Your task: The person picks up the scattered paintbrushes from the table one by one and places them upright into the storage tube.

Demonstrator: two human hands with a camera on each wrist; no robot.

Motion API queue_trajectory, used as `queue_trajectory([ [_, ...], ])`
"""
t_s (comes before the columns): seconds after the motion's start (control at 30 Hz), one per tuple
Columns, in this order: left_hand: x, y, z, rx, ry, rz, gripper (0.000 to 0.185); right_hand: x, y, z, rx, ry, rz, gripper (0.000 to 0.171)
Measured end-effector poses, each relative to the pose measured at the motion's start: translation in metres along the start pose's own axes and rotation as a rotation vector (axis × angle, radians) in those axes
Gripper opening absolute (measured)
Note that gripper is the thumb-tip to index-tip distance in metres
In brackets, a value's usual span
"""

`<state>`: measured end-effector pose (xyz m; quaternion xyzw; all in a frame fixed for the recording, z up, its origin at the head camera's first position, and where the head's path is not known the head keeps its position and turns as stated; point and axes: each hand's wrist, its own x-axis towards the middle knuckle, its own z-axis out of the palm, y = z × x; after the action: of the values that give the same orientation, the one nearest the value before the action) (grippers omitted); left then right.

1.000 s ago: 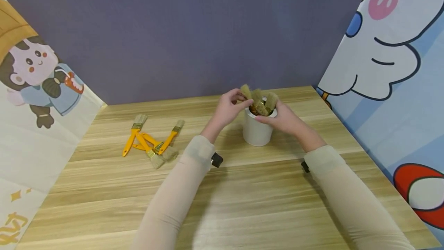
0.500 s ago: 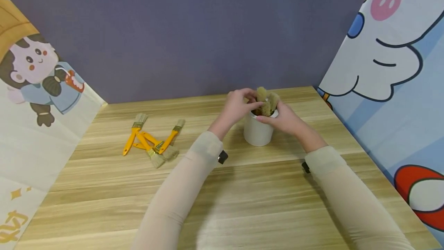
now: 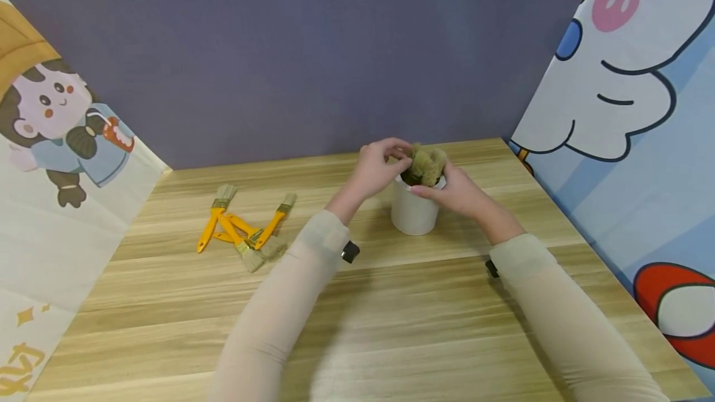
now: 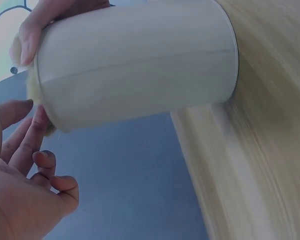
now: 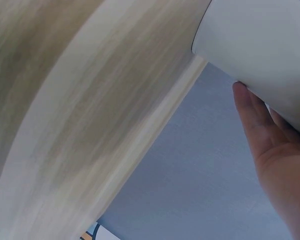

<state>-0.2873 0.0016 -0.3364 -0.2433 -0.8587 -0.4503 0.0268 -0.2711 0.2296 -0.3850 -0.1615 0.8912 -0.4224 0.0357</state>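
The fingers of your left hand (image 3: 378, 169) are at the left of the pot's mouth, thumb and fingertips up against the bristles (image 3: 427, 166); whether you pinch a brush there or have let it go, I cannot tell. Your right hand (image 3: 456, 191) grips the pot (image 3: 414, 213) at its right side, thumb over the near rim. A second ago a tuft stood up by your left fingers, apart from the rest; now the bristles sit lower, bunched together over the mouth. That suggests the brush you were placing has gone in, or nearly so. The pot stands upright on the tabletop (image 3: 424, 303), near the back wall (image 3: 335, 48). Well to its left, the loose brushes (image 3: 232, 229) lie unmoved, several crossing each other, so that part seems undone.
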Motion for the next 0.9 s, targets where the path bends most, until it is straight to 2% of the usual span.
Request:
queue_trajectory([
  [0.17,-0.005,-0.003,-0.023,0.005,0.013,0.001,0.031,0.0,-0.001,0.0,-0.024,0.01,0.015,0.099],
  [0.4,-0.019,-0.021,-0.071,0.013,0.025,-0.061,0.043,0.0,-0.002,-0.001,-0.045,0.008,0.054,0.104],
  [0.7,-0.061,-0.049,-0.135,0.068,0.018,-0.199,0.049,0.0,-0.001,-0.002,-0.043,0.011,0.069,0.105],
  [0.9,-0.092,-0.072,-0.169,0.148,0.026,-0.257,0.059,0.0,-0.001,-0.002,-0.041,0.018,0.07,0.102],
])
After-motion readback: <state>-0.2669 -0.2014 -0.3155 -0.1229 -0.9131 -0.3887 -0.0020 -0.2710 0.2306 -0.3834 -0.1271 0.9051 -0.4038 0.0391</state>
